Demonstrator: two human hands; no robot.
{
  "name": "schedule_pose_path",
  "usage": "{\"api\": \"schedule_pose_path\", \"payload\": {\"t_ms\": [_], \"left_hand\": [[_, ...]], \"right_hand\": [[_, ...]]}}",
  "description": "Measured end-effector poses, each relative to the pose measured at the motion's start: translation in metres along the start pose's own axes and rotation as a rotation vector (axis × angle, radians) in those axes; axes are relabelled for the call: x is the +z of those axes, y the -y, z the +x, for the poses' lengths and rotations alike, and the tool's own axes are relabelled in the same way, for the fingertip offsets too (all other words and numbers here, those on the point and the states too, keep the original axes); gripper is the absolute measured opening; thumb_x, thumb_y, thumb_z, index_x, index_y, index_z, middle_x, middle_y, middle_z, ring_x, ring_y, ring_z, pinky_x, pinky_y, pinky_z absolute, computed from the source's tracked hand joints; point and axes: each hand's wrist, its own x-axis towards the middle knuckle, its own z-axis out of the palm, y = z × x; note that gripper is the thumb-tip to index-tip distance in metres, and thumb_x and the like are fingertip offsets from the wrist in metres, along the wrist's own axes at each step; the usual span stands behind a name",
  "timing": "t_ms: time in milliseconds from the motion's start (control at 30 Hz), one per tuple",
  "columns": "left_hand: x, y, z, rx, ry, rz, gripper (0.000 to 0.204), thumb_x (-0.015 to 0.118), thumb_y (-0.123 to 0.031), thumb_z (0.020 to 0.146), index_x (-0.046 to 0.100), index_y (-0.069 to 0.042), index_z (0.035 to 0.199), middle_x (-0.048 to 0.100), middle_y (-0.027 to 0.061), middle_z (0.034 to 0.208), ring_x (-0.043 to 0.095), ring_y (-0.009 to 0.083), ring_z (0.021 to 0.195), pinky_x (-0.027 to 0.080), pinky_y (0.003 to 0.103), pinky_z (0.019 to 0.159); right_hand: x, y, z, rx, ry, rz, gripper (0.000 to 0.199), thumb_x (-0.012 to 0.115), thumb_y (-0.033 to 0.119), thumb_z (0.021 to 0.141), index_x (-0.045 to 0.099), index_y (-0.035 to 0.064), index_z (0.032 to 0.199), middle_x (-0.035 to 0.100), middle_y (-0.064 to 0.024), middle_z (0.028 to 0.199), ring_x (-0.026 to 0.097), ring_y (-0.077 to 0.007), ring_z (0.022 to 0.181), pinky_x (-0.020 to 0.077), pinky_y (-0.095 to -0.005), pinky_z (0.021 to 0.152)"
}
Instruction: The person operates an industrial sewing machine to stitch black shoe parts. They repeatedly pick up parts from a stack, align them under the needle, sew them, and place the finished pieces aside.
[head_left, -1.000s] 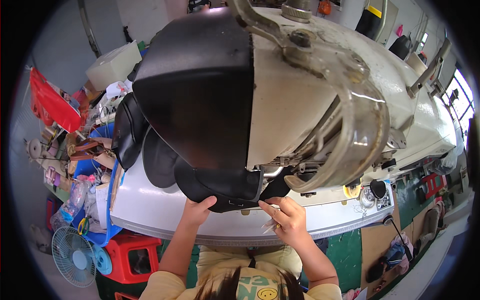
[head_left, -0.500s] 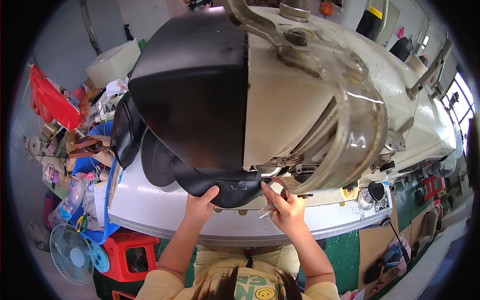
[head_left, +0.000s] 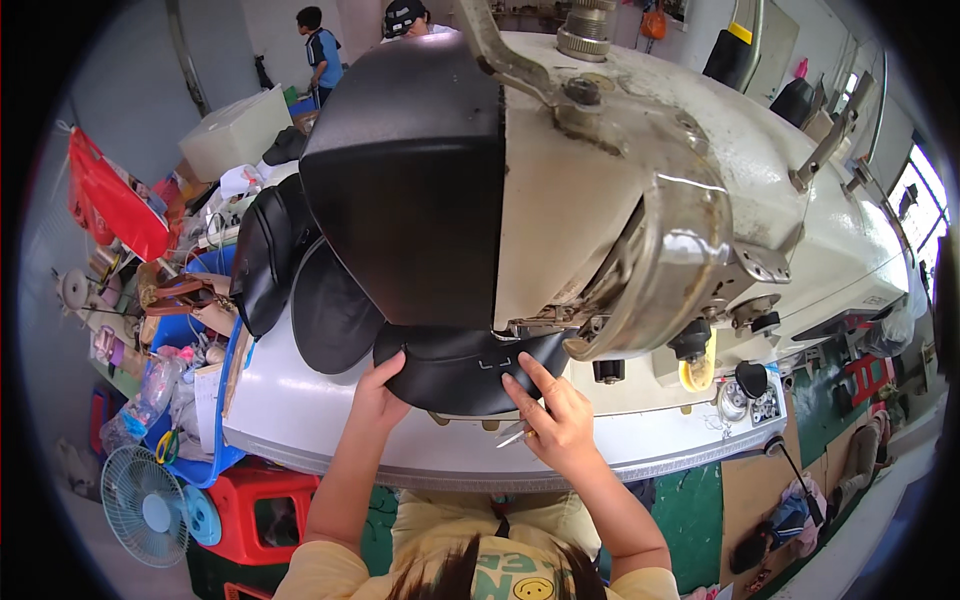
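Observation:
A curved black leather-like piece (head_left: 450, 385) lies under the head of a large sewing machine (head_left: 570, 215), with white corner marks on its top. My left hand (head_left: 379, 390) grips its left end, thumb on top. On its right part rest two outstretched fingers of my right hand (head_left: 556, 415). Small metal thread snips (head_left: 512, 434) stick out from that hand, tucked in its other fingers; their handles are hidden. The machine head covers the piece's far edge, and the needle cannot be made out.
More black pieces (head_left: 335, 310) lie left of the machine on the white table (head_left: 300, 415). A blue bin (head_left: 215, 465) full of odds and ends stands beside it, near a fan (head_left: 148, 505) and a red stool (head_left: 262, 510). One person (head_left: 322, 55) stands far back; another wears a cap (head_left: 405, 18).
The black piece has shifted and turned, its marks now farther right. My left hand has moved slightly left; the right fingers now lie over the piece. Two people show more at the back.

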Motion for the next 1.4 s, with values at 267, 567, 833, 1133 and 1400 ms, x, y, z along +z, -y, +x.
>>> {"api": "schedule_pose_path", "payload": {"t_ms": [267, 567, 833, 1133, 1400], "left_hand": [[0.000, 0.026, -0.041, 0.006, -0.073, 0.106, 0.042, 0.059, -0.013, 0.084, 0.047, -0.005, 0.123, 0.064, 0.0117, 0.096, 0.064, 0.0192, 0.065, 0.047, 0.026, 0.042], [0.006, 0.067, -0.084, -0.006, 0.029, 0.438, 0.024, 0.052, -0.012, 0.092, 0.052, 0.000, 0.112, 0.065, 0.0116, 0.083, 0.063, 0.0165, 0.067, 0.050, 0.028, 0.055], [0.034, 0.104, -0.099, -0.050, 0.104, 0.529, 0.021, 0.049, -0.016, 0.095, 0.060, 0.002, 0.097, 0.065, 0.0077, 0.085, 0.060, 0.0095, 0.068, 0.047, 0.023, 0.056], [0.046, 0.100, -0.080, -0.033, 0.035, 0.540, 0.023, 0.049, -0.018, 0.095, 0.059, 0.003, 0.093, 0.064, 0.0075, 0.079, 0.059, 0.0099, 0.066, 0.047, 0.023, 0.059], [0.073, 0.077, -0.100, 0.192, 0.625, 0.926, 0.018, 0.058, -0.018, 0.090, 0.061, 0.000, 0.093, 0.065, 0.0071, 0.080, 0.063, 0.0178, 0.070, 0.050, 0.029, 0.063]], "right_hand": [[-0.023, 0.000, 0.009, 0.057, 0.054, -0.010, 0.065, 0.059, -0.002, 0.051, 0.065, 0.0131, 0.114, 0.055, -0.0052, 0.127, 0.055, -0.0179, 0.069, 0.0460, -0.0281, 0.056], [-0.034, -0.017, 0.017, 0.145, 0.086, 0.086, 0.067, 0.051, -0.016, 0.049, 0.066, 0.0117, 0.109, 0.058, -0.0101, 0.121, 0.059, -0.0305, 0.095, 0.0479, -0.0290, 0.063], [-0.029, -0.042, 0.009, 0.310, 0.130, 0.335, 0.080, 0.043, -0.024, 0.049, 0.064, 0.0155, 0.115, 0.057, -0.0111, 0.121, 0.056, -0.0205, 0.096, 0.0458, -0.0246, 0.056], [-0.016, -0.048, 0.016, 0.265, 0.012, 0.158, 0.034, 0.057, -0.009, 0.052, 0.063, 0.0037, 0.083, 0.061, -0.0121, 0.082, 0.059, -0.0310, 0.070, 0.0478, -0.0370, 0.060], [-0.021, -0.040, 0.016, 0.462, 0.041, 0.326, 0.060, 0.050, -0.018, 0.055, 0.066, 0.0084, 0.106, 0.060, -0.0152, 0.106, 0.057, -0.0295, 0.097, 0.0441, -0.0342, 0.085]]}}
